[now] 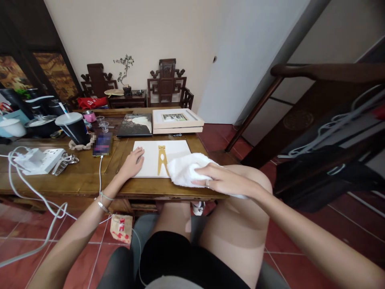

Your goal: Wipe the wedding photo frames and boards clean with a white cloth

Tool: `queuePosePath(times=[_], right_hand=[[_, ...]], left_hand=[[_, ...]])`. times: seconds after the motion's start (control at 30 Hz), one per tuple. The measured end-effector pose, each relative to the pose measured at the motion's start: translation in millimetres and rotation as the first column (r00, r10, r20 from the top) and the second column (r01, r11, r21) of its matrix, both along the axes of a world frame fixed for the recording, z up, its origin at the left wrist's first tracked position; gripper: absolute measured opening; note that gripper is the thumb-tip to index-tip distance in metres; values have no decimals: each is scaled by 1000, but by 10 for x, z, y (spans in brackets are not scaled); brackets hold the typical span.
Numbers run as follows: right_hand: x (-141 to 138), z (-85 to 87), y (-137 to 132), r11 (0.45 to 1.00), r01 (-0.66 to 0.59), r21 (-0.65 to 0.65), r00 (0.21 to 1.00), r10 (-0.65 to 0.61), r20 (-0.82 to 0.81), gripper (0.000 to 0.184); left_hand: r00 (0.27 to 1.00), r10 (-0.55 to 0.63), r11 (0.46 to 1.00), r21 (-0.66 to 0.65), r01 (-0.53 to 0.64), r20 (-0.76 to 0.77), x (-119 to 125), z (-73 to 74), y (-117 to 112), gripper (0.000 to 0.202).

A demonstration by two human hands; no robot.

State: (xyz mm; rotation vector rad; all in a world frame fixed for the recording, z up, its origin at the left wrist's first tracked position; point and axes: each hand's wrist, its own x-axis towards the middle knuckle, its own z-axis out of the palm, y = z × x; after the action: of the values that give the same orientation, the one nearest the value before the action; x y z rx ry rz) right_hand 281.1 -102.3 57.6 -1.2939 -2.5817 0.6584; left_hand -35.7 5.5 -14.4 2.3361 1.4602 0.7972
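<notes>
A white board or book (147, 160) lies flat at the table's front edge, with a tan long-legged figure (161, 154) on its face. My left hand (134, 161) rests on the board's left side, fingers stretched out and holding nothing. Bunched in my right hand (221, 179) is a white cloth (188, 170), which covers the lower right corner of the board. The fingers of that hand are closed round the cloth, and part of the cloth hangs over the table edge near my knee.
Behind the board lie a dark picture panel (135, 125) and a stack of pale wooden frames (177, 121). To the left are a phone (102, 145) on a cable, a black cup (73, 128) with a straw, and a white power strip (48, 160) with looping cords. A paper bag (121, 228) is below.
</notes>
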Motion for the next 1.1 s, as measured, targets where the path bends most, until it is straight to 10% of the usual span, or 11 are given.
queuePosePath(times=[0.13,0.5,0.77,0.93,1.1], right_hand=[[-83,111,127,999,29,23,998,-28,-54,32],[-200,-154,1532,976,170,137,980,-153,-128,29],[-99,-271,754,977,-15,214,999,5,45,20],[-1,5,149,998,-52,48,999,52,-9,25],[-211,238,339,999,27,21,998,-26,-61,29]], left_hand=[[1000,6,1000,6,-6,-8,0,5,0,46],[1000,-5,1000,0,5,-10,-24,-1,16,47],[998,3,1000,-11,-4,-60,0,30,-14,50],[996,-5,999,-42,2,-90,0,-3,12,52],[996,-17,999,-29,14,-84,-29,-57,43,51]])
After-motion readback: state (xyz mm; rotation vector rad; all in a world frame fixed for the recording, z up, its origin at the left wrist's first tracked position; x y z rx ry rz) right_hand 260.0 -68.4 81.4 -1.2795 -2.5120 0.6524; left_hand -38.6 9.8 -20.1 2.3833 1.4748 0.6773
